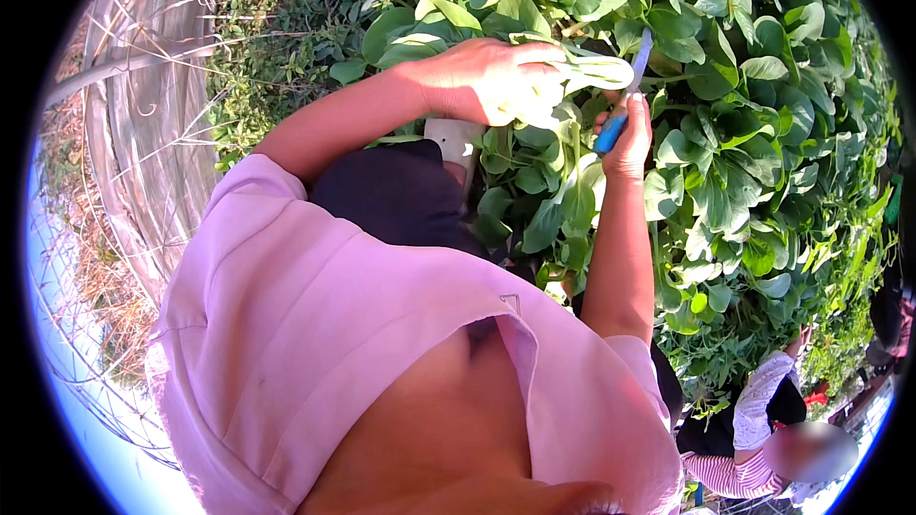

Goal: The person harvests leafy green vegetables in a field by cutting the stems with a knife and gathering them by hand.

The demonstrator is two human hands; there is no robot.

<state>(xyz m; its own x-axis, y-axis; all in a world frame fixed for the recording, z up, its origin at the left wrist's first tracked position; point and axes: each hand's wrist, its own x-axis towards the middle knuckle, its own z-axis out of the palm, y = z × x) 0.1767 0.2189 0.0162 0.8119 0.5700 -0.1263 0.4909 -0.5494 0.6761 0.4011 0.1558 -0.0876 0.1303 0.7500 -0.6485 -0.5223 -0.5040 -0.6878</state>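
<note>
My left hand (494, 79) is wrapped around a leafy green plant (597, 73), holding its pale stem end out to the right. Its broad leaves seem to lie to the left, beneath and beyond the hand. In my right hand (631, 134) is a knife with a blue handle (610, 133). The narrow metal blade (643, 50) points away from me, right beside the plant's cut-looking base; whether the two touch is not clear. Dense broad-leaved greens (715, 179) grow around both hands. Strong sunlight washes out detail on my left fingers.
Clear plastic sheeting (150, 129) and dry stalks border the left side, beside low weeds (279, 64). A pale shoe (451, 139) shows below my left wrist. At the lower right, another person in a striped top (744, 476) is close to the plants.
</note>
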